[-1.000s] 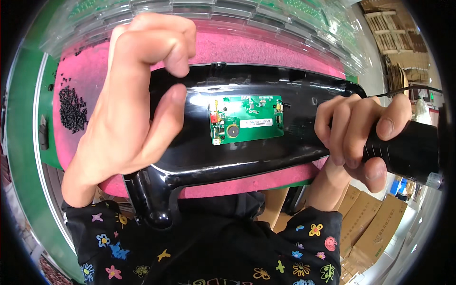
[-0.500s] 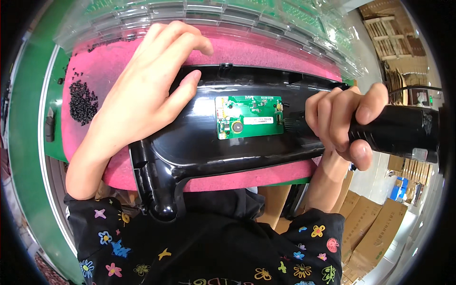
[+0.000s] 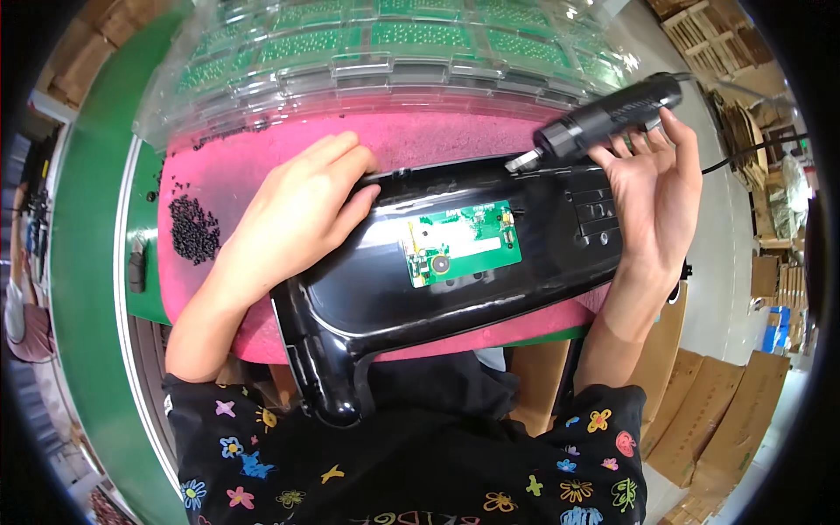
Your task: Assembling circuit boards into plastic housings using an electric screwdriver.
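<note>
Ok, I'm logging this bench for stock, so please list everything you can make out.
Mat: 1, pink, centre
Table: 1, green, beneath mat
Housing: 1, black, on mat
Circuit board: 1, green, on housing
Power tool: 1, black, housing's far edge
Small parts: uncounted heap, black, mat's left
Knife-like item: 1, dark, table's left
Trays: several, clear, far side
Tray boards: many, green, inside trays
Cable: at least 1, black, right
Cartons: several, brown, lower right
Clothing: patterned black, lower edge
Left hand: 1, bare, on housing
Right hand: 1, bare, spread at power tool
</note>
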Demonstrator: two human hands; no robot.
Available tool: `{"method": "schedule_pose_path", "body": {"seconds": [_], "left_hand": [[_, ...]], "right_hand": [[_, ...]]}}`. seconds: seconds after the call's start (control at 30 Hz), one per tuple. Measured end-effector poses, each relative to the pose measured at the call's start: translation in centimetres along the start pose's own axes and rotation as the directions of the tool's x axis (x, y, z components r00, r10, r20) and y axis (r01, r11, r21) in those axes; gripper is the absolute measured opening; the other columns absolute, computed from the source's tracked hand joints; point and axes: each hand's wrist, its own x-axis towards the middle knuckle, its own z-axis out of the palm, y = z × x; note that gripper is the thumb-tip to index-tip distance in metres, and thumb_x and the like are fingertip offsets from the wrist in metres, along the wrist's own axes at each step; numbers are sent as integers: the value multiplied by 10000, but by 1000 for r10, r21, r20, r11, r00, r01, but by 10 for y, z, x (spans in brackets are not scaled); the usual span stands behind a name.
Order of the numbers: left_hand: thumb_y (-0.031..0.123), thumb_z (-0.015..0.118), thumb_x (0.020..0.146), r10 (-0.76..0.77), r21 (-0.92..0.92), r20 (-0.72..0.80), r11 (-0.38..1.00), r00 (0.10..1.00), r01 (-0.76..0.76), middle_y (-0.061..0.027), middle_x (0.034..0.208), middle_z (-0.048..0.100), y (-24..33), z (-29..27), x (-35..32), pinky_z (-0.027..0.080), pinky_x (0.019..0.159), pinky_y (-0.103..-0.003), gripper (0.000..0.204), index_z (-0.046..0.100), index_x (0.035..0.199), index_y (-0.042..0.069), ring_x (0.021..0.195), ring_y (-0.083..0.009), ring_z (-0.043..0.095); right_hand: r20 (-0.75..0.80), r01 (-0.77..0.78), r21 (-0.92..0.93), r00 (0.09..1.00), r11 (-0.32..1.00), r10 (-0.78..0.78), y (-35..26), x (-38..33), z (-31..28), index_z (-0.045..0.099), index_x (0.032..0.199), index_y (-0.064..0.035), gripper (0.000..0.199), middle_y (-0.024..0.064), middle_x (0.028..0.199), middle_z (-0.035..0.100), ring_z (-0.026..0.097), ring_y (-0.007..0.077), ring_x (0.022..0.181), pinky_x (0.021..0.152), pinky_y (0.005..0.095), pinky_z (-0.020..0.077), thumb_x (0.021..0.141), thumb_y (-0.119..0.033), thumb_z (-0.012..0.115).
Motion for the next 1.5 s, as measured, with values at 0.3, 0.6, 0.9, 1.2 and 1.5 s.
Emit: {"method": "schedule_pose_path", "body": {"seconds": [0.3, 0.6, 0.9, 1.2, 1.5], "left_hand": [[165, 628, 891, -73, -5, 115, 997, 991, 74, -220, 839, 548, 10, -5, 11, 450, 697, -481, 217, 568, 867, -42, 836, -438, 568], [10, 649, 840, -35, 21, -94, 999, 995, 38, -177, 875, 624, 53, -28, -23, 496, 709, -390, 149, 655, 977, -48, 796, -366, 632], [-40, 562, 916, -192, 93, -831, 878, 523, 470, -182, 1061, 681, 19, -75, -178, 521, 833, -330, 200, 675, 1077, -76, 916, -240, 651], [116, 716, 738, -636, -617, -772, 737, 28, -274, -29, 965, 627, -28, -125, -282, 423, 616, -343, 213, 664, 944, 115, 873, -193, 548], [249, 730, 797, -736, -768, -623, 639, 264, -32, -92, 1266, 607, -2, -139, -278, 382, 685, -349, 550, 608, 1313, 105, 1028, -211, 546]], "right_hand": [[919, 920, -384, 372, -75, -134, -4, -109, 101, 507, 580, -60, 215, 17, 579, 448, 482, 166, 529, 582, 269, 480, 444, -188, 612], [841, 959, -262, 169, -113, -514, -6, -136, 82, 481, 562, -90, 228, 13, 606, 457, 466, 153, 536, 549, 261, 452, 415, -230, 585], [813, 921, -305, 120, -241, -570, -70, -146, 9, 484, 558, -78, 173, 38, 620, 489, 466, 171, 540, 541, 278, 446, 489, -178, 606], [-255, -124, -967, 439, 223, -862, -48, -142, -393, 522, 1120, 7, 299, 107, 967, 581, 588, 210, 858, 790, 315, 489, 826, 9, 576], [-942, -946, -294, 311, -139, -125, 139, -306, -512, 179, 1507, -84, 1036, 185, 1565, 179, 244, 409, 1411, 1106, 558, 327, 727, -368, 800]]}}
